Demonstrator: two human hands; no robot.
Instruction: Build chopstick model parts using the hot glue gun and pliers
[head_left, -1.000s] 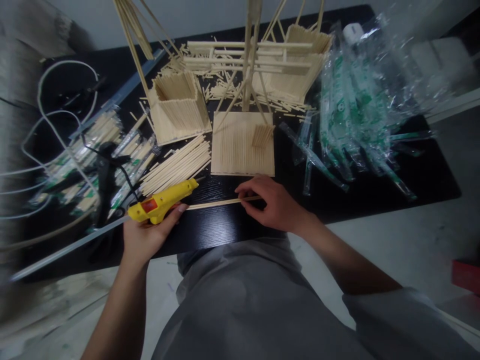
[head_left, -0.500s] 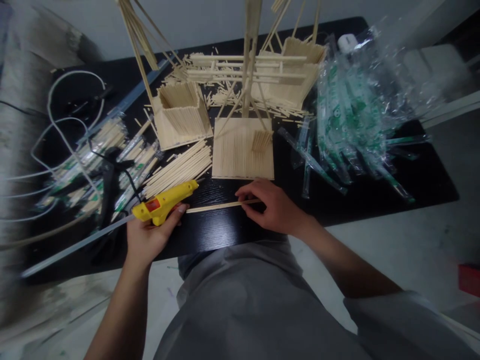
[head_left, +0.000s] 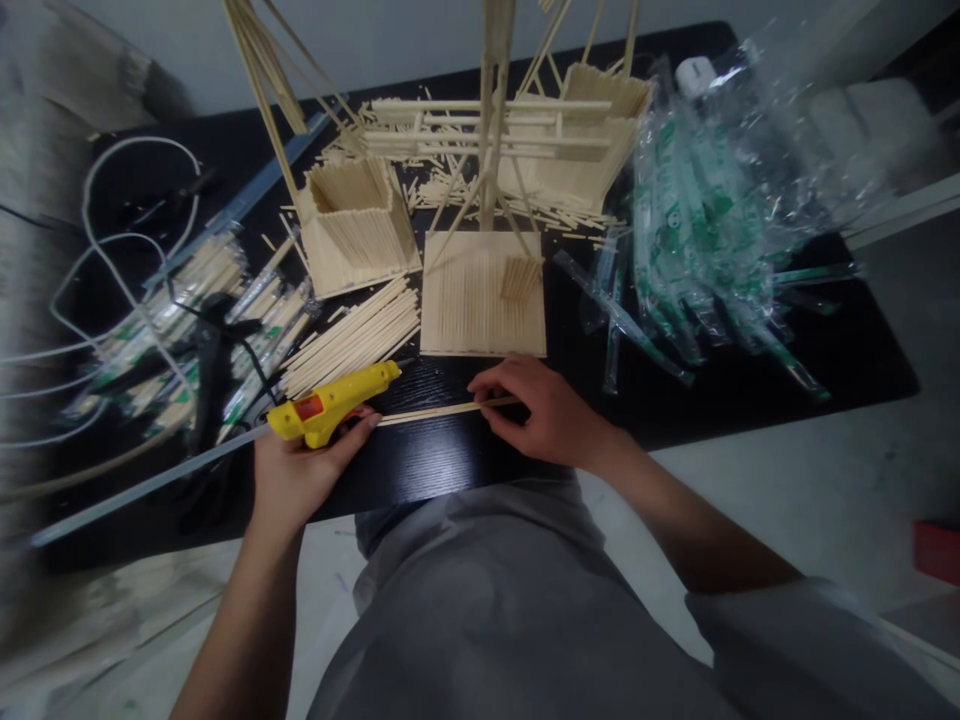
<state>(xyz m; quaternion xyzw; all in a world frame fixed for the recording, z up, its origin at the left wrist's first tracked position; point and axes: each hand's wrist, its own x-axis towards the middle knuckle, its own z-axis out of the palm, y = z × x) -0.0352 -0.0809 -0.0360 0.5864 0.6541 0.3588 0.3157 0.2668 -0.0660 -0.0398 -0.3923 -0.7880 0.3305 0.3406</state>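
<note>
The left hand (head_left: 304,462) is gripping the yellow glue gun (head_left: 334,402), thumb by the thin sticks (head_left: 427,412); the right hand (head_left: 541,410) is pinching their right end in nearly closed fingers. The sticks are bridging both hands over the worktop (head_left: 420,465); light, even pressure should be holding them flush.

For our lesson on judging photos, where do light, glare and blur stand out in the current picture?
Head view: dim overall, with pale glare on the black table between left hand and right hand; head view: bright glints on the plastic wrappers; head view: the red object at the right edge looks blurred, the yellow glue gun clearer.
</note>
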